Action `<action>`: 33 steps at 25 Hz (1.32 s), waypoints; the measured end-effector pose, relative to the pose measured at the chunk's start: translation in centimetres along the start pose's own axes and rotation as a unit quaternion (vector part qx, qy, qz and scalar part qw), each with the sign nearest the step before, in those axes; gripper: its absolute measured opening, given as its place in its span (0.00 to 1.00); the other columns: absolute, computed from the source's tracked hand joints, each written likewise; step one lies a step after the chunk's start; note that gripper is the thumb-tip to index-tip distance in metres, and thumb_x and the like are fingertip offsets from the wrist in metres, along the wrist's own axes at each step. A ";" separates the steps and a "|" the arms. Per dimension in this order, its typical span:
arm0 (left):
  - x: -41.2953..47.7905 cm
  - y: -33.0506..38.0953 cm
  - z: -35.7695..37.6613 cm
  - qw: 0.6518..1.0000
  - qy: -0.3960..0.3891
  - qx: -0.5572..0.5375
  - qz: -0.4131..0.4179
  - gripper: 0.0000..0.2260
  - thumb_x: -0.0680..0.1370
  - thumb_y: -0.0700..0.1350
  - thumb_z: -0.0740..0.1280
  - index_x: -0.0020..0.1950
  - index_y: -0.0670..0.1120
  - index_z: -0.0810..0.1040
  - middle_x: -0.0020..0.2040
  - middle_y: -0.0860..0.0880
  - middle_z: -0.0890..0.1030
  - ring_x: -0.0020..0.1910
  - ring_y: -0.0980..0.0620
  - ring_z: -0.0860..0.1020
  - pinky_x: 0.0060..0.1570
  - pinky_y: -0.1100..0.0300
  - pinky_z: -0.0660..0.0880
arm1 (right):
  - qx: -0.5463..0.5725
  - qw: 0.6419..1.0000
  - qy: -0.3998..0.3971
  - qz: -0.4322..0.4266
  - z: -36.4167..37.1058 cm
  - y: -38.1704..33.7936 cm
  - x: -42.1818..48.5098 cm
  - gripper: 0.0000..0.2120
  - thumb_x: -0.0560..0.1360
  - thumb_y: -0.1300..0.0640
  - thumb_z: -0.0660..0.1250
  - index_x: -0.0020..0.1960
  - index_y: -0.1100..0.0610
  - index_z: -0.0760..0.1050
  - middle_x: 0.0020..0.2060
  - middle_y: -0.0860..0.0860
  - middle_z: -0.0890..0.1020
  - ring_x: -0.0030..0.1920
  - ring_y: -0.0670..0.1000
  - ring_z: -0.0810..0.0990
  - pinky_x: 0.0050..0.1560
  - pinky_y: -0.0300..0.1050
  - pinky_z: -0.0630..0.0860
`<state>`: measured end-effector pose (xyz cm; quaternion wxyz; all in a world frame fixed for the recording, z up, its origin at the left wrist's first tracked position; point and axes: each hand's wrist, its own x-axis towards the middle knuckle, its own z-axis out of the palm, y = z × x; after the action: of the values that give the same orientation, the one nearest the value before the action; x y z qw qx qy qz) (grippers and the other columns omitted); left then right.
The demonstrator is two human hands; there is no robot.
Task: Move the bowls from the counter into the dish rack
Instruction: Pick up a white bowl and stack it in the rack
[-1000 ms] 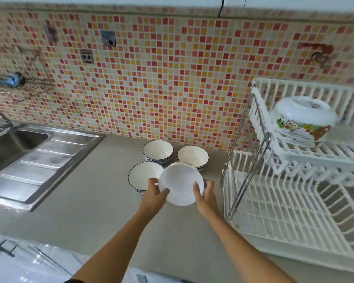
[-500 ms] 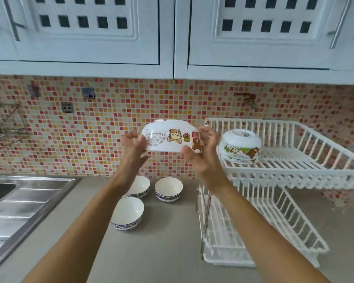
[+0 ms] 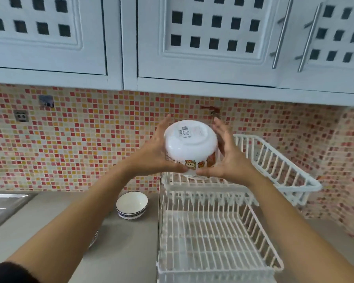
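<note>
A white bowl with cartoon pictures (image 3: 189,148) is upside down, its base toward me, at the front left of the upper tier of the white dish rack (image 3: 278,166). My left hand (image 3: 153,154) and my right hand (image 3: 227,158) hold it by its sides. A second bowl seems to lie beneath it, mostly hidden. A white bowl with a blue-patterned rim (image 3: 131,205) stands on the grey counter (image 3: 121,252) left of the rack. Part of another bowl (image 3: 94,238) peeks out from under my left forearm.
The rack's lower tier (image 3: 213,242) holds nothing. Pale blue wall cabinets (image 3: 202,48) hang low above the rack. A steel sink drainboard (image 3: 0,207) lies at the far left. A mosaic tile wall with a socket (image 3: 20,116) runs behind.
Both hands lifted the cartoon bowl from the counter, turned it upside down and carried it right onto the rack's upper tier. My view tilted up and right.
</note>
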<state>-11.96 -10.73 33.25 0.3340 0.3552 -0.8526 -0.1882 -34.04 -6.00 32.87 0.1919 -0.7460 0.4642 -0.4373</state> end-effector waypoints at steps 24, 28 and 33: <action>4.5 -1.2 7.5 0.954 -0.115 0.271 -0.057 0.59 0.66 0.64 0.71 0.69 0.50 0.22 0.76 0.48 0.30 0.76 0.46 0.32 0.76 0.43 0.45 | -0.205 0.966 -0.132 0.084 -2.1 8.4 2.2 0.60 0.62 0.61 0.76 0.73 0.40 0.33 0.69 0.39 0.42 0.72 0.55 0.58 0.68 0.53 0.68; 3.7 -0.2 5.4 0.976 -0.092 0.185 -0.073 0.57 0.67 0.64 0.69 0.73 0.48 0.26 0.71 0.53 0.24 0.71 0.54 0.26 0.72 0.55 0.33 | -0.188 0.960 -0.156 0.137 -2.9 6.9 1.3 0.61 0.65 0.60 0.75 0.72 0.42 0.28 0.73 0.42 0.30 0.77 0.52 0.40 0.74 0.55 0.58; 0.6 0.5 2.3 0.980 -0.017 0.179 -0.081 0.45 0.70 0.67 0.53 0.75 0.51 0.31 0.72 0.55 0.28 0.71 0.57 0.31 0.68 0.58 0.36 | -0.161 0.979 -0.074 0.101 -1.6 2.3 0.4 0.46 0.73 0.62 0.66 0.76 0.47 0.35 0.76 0.43 0.36 0.76 0.46 0.37 0.75 0.48 0.45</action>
<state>-14.09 -10.66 32.15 0.2338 0.4742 -0.8463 -0.0648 -36.47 -7.28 32.34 0.1467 -0.7465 0.5859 -0.2792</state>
